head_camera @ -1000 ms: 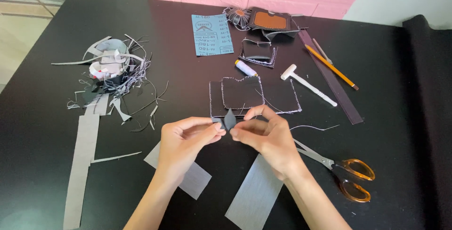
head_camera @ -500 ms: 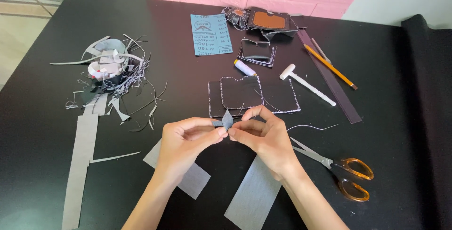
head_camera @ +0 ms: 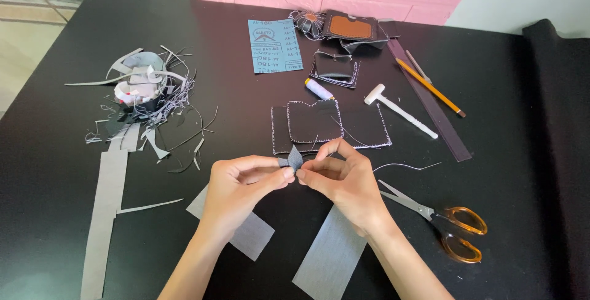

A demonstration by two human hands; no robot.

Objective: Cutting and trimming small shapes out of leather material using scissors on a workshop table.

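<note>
Both hands meet over the near middle of the black table (head_camera: 504,91). My left hand (head_camera: 243,189) and my right hand (head_camera: 341,180) pinch between their fingertips one small dark grey piece of leather (head_camera: 294,158), which stands up in a point. Just beyond the hands lies a flat black stitched leather piece (head_camera: 319,125) with white stitching along its edges. A thin white thread (head_camera: 405,166) curls on the table to the right of my right hand.
Orange-handled scissors (head_camera: 448,226) lie at the near right. Grey strips (head_camera: 332,254) lie near the front, and a long one (head_camera: 104,208) at the left. A heap of scraps (head_camera: 144,91) sits at far left. A white hammer (head_camera: 399,111), pencil (head_camera: 430,87), ruler (head_camera: 430,106), blue sheet (head_camera: 275,45) and thread spool (head_camera: 319,89) lie behind.
Both hands have stayed in the same place with the small leather piece between them; the fingers have shifted slightly on it.
</note>
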